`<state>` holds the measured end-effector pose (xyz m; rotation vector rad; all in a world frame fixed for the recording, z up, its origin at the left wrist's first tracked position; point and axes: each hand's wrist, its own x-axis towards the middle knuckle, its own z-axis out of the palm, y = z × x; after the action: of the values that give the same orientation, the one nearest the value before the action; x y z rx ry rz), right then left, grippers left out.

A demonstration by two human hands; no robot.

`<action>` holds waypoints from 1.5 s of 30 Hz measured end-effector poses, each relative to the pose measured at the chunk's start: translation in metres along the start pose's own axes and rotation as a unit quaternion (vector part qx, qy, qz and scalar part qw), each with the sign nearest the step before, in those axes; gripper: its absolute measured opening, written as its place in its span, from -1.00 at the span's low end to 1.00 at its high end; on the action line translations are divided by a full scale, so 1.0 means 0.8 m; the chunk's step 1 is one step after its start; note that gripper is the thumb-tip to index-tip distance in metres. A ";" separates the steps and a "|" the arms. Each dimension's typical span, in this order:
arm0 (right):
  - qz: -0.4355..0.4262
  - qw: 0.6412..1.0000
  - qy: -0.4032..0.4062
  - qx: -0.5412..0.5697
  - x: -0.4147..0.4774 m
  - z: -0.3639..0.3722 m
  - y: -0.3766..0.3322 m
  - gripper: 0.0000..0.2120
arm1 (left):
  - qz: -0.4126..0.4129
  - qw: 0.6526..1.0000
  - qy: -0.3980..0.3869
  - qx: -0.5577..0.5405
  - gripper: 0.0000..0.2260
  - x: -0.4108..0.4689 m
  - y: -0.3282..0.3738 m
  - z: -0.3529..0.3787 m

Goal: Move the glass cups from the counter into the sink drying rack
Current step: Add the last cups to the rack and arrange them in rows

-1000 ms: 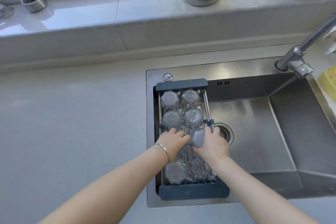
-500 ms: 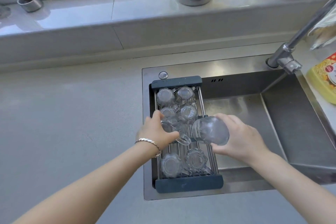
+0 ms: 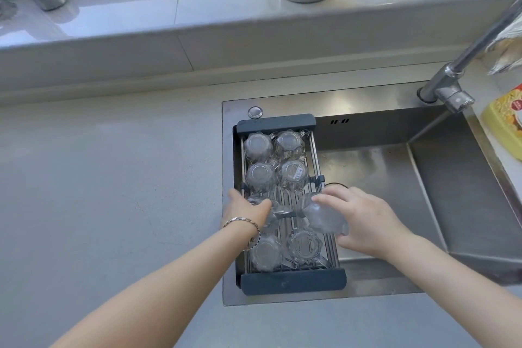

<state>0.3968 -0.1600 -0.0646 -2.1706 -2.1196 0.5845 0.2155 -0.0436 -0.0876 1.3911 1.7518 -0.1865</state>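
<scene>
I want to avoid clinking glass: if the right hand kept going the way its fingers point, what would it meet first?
The right hand points left across the drying rack with its cup. Probably first it would meet the cup under the left hand; depth is uncertain.

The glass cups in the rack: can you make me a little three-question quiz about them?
1. True or false: the cups at the far end of the drying rack stand upside down.
2. Which hand wears a bracelet?
3. The right hand holds a: A) sponge B) glass cup C) plate

Key:
1. True; the far cups show their bases.
2. The left hand.
3. B
</scene>
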 end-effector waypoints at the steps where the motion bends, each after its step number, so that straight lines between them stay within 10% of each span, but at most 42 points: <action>1: -0.009 1.000 0.000 -0.006 0.002 0.001 0.001 -0.23 | 0.001 1.000 -0.004 -0.001 -0.47 0.004 0.001 0.003; 13: -0.088 0.978 -0.176 -0.063 0.076 0.008 -0.008 -0.37 | -0.092 0.996 -0.013 -0.001 -0.43 0.022 0.019 0.031; 22: -0.050 0.995 -0.065 0.059 0.069 0.065 -0.008 -0.24 | 0.192 0.911 -0.004 0.366 -0.38 0.015 -0.006 0.011; 28: 0.293 0.880 -0.005 0.374 0.045 0.093 -0.026 -0.25 | 0.263 0.906 -0.021 0.331 -0.48 0.027 -0.015 0.009; 41: 0.307 0.894 0.007 0.327 0.045 0.079 -0.044 -0.22 | 0.288 0.910 0.045 0.294 -0.42 0.017 -0.031 0.003; 45: 0.306 0.908 -0.006 0.286 0.009 0.057 -0.042 -0.38 | 0.418 0.859 -0.021 0.295 -0.56 -0.006 -0.051 -0.011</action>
<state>0.3507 -0.1615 -0.0986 -2.3942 -1.0090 1.0839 0.1762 -0.0565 -0.0942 2.4462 0.9223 -0.2779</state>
